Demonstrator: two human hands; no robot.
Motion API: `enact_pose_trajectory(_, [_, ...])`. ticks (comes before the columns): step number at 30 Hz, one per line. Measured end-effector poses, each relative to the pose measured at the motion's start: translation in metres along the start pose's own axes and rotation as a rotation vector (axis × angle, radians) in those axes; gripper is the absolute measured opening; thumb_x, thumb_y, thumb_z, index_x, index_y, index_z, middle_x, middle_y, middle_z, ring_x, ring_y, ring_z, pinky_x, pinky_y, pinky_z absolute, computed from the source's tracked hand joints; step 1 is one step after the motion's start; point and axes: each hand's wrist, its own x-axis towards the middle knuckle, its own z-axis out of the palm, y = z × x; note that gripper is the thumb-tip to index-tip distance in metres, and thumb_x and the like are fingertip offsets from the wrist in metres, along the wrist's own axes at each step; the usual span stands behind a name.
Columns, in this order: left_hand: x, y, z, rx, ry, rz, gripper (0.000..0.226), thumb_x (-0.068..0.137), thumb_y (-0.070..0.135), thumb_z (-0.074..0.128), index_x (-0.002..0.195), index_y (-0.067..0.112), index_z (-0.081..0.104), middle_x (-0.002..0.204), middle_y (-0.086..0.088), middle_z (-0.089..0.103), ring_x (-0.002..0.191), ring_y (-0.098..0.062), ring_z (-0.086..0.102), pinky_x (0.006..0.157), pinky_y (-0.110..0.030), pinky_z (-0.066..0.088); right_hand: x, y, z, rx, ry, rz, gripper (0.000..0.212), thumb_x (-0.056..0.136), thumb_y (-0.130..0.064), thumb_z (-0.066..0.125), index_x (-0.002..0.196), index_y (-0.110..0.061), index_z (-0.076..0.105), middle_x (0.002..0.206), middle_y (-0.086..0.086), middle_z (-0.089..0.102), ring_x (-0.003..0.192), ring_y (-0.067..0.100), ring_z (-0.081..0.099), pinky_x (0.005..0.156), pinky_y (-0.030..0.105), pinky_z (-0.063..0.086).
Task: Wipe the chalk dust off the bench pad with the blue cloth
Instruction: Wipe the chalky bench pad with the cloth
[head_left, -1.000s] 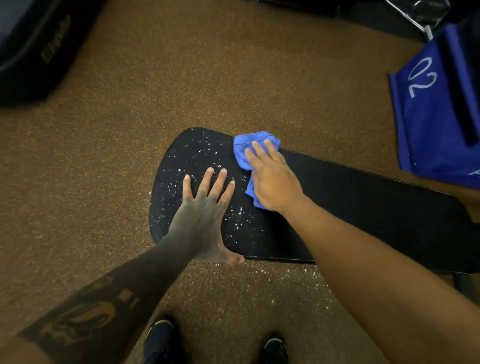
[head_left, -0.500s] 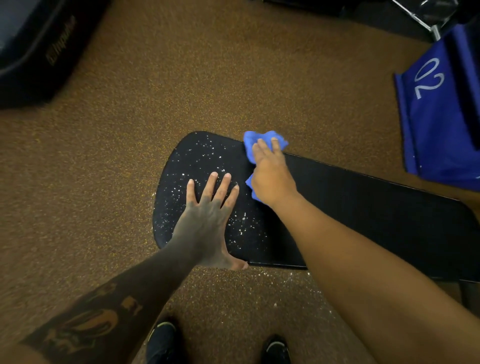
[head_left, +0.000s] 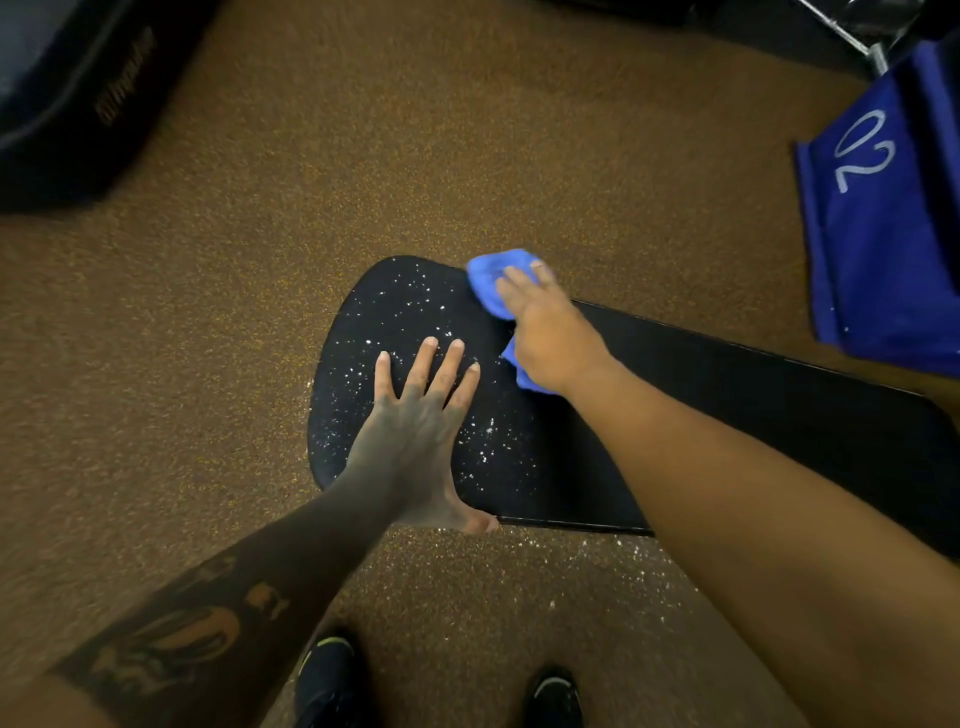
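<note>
A long black bench pad (head_left: 753, 395) lies across the middle, its rounded left end speckled with white chalk dust (head_left: 395, 312). My right hand (head_left: 550, 332) presses the blue cloth (head_left: 491, 280) flat onto the pad's far edge, and the cloth sticks out beyond my fingertips and under my wrist. My left hand (head_left: 415, 431) rests palm down on the dusty near part of the pad, fingers spread, holding nothing. The pad to the right of my right hand looks free of dust.
Brown speckled floor (head_left: 467, 156) surrounds the bench, with chalk specks (head_left: 597, 566) scattered below the pad's near edge. A blue fabric item marked "02" (head_left: 883, 218) stands at right. A dark padded machine part (head_left: 67, 98) is at upper left. My shoes (head_left: 327, 675) show at the bottom.
My right hand has slid the blue cloth away from me toward the pad's far edge. My left hand stays planted on the pad.
</note>
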Motion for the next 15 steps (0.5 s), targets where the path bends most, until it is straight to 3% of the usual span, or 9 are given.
enact_pose_trajectory(3, [0.000,0.000,0.001,0.000,0.000,-0.002,0.160,0.038,0.110,0.029,0.155,0.012,-0.020,0.163,-0.013,-0.028,0.150,-0.036,-0.024,0.117,-0.069,-0.002,-0.005,-0.005,-0.006,0.039,0.039,0.112,0.069,0.086,0.001,0.056,0.149,-0.002,0.028,0.161,0.012,0.020,0.149,0.036,0.004,0.120,0.043,0.013])
enact_pose_trajectory(7, [-0.001,0.001,0.000,0.003,-0.005,-0.002,0.159,0.039,0.110,0.029,0.153,0.010,-0.020,0.163,-0.013,-0.027,0.150,-0.036,-0.024,0.116,-0.069,-0.002,-0.037,-0.014,0.010,-0.050,-0.043,-0.215,0.073,0.081,0.000,0.060,0.148,0.003,0.029,0.159,0.017,0.023,0.149,0.039,0.006,0.121,0.046,0.013])
enact_pose_trajectory(12, [0.000,0.000,0.000,-0.007,-0.010,-0.003,0.161,0.038,0.110,0.031,0.153,0.012,-0.022,0.162,-0.013,-0.030,0.150,-0.036,-0.024,0.117,-0.068,-0.002,-0.053,0.012,0.003,0.031,0.068,0.146,0.069,0.086,0.001,0.052,0.150,0.001,0.025,0.162,0.016,0.015,0.150,0.036,-0.001,0.122,0.044,0.010])
enact_pose_trajectory(15, [-0.001,0.001,-0.001,0.006,-0.012,0.000,0.161,0.038,0.110,0.029,0.154,0.010,-0.020,0.163,-0.013,-0.028,0.151,-0.036,-0.023,0.117,-0.068,0.000,-0.073,-0.011,0.021,-0.045,-0.003,-0.132,0.071,0.081,-0.002,0.055,0.147,0.003,0.031,0.159,0.019,0.024,0.149,0.040,0.007,0.121,0.048,0.016])
